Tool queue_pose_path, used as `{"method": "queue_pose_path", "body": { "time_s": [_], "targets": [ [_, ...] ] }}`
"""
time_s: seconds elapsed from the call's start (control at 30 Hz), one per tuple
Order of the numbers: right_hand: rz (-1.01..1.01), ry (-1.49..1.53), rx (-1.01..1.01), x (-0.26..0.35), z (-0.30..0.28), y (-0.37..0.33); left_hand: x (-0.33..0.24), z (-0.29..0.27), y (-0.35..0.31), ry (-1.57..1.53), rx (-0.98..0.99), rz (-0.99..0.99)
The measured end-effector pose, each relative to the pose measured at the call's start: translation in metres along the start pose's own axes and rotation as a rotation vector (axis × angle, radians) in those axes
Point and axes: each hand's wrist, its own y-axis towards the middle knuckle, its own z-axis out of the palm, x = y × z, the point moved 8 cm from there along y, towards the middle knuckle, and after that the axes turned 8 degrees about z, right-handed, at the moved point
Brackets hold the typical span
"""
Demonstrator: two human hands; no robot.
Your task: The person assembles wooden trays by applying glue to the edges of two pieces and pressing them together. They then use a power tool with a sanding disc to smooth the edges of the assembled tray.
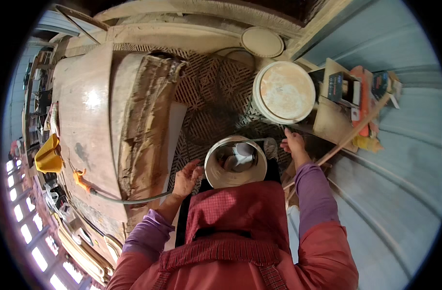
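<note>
My left hand (186,178) is left of an open bucket (210,170), with its fingers curled. A thin grey-green hose (134,201) meets this hand near the wrist; whether the fingers grip it is hidden. The hose's other visible end carries an orange spray nozzle or air gun (80,180) lying on the board. Right of the bucket, my right hand (294,143) is held with fingers apart, and nothing shows in it. The bucket stands in front of my red apron (235,208) and contains pale and dark pieces I cannot make out.
A lidded white bucket (287,92) stands beyond my right hand. Boxes and an orange tool (360,92) lie by the blue-grey wall, with a wooden stick (351,135) leaning there. At left is a large stack of boards (85,96) with a yellow object (48,155) beside it.
</note>
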Motion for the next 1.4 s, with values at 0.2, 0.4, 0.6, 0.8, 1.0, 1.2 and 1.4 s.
{"method": "queue_pose_path", "body": {
  "time_s": [0.2, 0.4, 0.6, 0.8, 1.0, 1.2, 1.4],
  "targets": [
    [-0.036, -0.060, -0.175, -0.027, -0.036, 0.230, 0.063, 0.105, 0.103, -0.009, 0.033, -0.304],
    [-0.230, -0.062, -0.201, 0.001, -0.046, 0.189, 0.052, 0.233, 0.227, -0.157, 0.013, -0.575],
    [-0.527, 0.047, -0.258, 0.095, -0.045, 0.046, -0.013, 0.266, 0.256, -0.313, -0.062, -0.602],
    [-0.640, -0.248, 0.472, 0.135, 0.067, -0.010, 0.029, 0.184, 0.227, -1.020, -0.363, -0.611],
    [-0.883, -0.592, 0.054, 0.084, 0.070, 0.144, 0.106, 0.122, 0.177, -1.341, -0.585, -0.717],
    [-0.724, -0.997, 0.138, 0.063, 0.106, 0.261, 0.146, 0.139, 0.151, -1.553, -0.577, -0.711],
    [-0.733, -1.544, 0.261, 0.006, 0.199, 0.417, 0.157, 0.165, 0.151, -1.578, -0.428, -0.652]
  ]
}}
